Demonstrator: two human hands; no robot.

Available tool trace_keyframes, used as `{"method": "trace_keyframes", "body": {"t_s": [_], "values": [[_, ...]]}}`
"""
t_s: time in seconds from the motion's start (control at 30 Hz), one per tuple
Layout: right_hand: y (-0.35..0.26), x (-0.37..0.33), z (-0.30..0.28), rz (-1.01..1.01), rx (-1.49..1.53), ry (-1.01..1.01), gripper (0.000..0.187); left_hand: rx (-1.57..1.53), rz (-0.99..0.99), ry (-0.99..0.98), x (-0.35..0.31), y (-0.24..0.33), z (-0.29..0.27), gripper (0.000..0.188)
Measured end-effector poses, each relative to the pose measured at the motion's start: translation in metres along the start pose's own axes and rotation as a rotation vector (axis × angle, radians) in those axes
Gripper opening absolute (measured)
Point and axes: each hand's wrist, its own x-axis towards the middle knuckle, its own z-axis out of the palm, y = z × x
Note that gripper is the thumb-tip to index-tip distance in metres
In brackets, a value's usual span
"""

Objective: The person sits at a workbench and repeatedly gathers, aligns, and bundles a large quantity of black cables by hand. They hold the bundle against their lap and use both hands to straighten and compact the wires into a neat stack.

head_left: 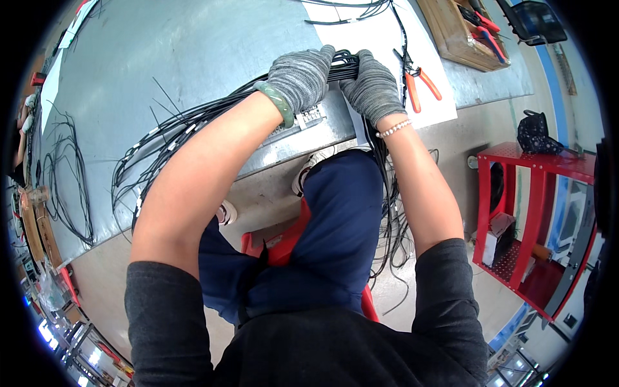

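Note:
Both my hands wear grey knitted gloves and grip one bundle of black cables (343, 67) above the table's front edge. My left hand (302, 79) is closed round the bundle on its left side, and my right hand (374, 87) is closed round it a short way to the right. Leftward, the cables fan out over the table, with white tags and loose ends. On the other side they drop past my right wrist and hang in a tangle (392, 226) beside my leg. Under my left hand lies a small pale metal part (311, 117), partly hidden.
Orange-handled pliers (420, 87) lie on a white sheet (442, 71) right of my hands. A wooden box (461, 32) of tools stands at the far right. Another cable coil (68, 184) rests on the table's left. A red shelf unit (541, 158) stands right, bearing a dark bag (538, 134).

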Motion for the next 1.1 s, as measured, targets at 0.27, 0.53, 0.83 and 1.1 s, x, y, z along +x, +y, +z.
{"method": "trace_keyframes", "body": {"t_s": [0.27, 0.53, 0.83, 1.1], "values": [[-0.015, -0.012, -0.017, -0.243, -0.208, 0.124, 0.05, -0.025, 0.042, 0.165, -0.019, 0.017, -0.016, 0.04], [0.006, -0.044, -0.011, 0.024, 0.55, -0.042, 0.041, -0.056, 0.05, 0.106, -0.032, 0.026, -0.044, 0.044], [-0.053, -0.049, -0.064, -0.042, -0.07, 0.017, 0.051, -0.164, 0.094, 0.018, -0.039, 0.028, -0.061, 0.05], [-0.051, -0.042, -0.066, 0.054, 0.603, -0.222, 0.057, -0.282, 0.245, 0.066, -0.041, -0.001, -0.067, 0.038]]}}
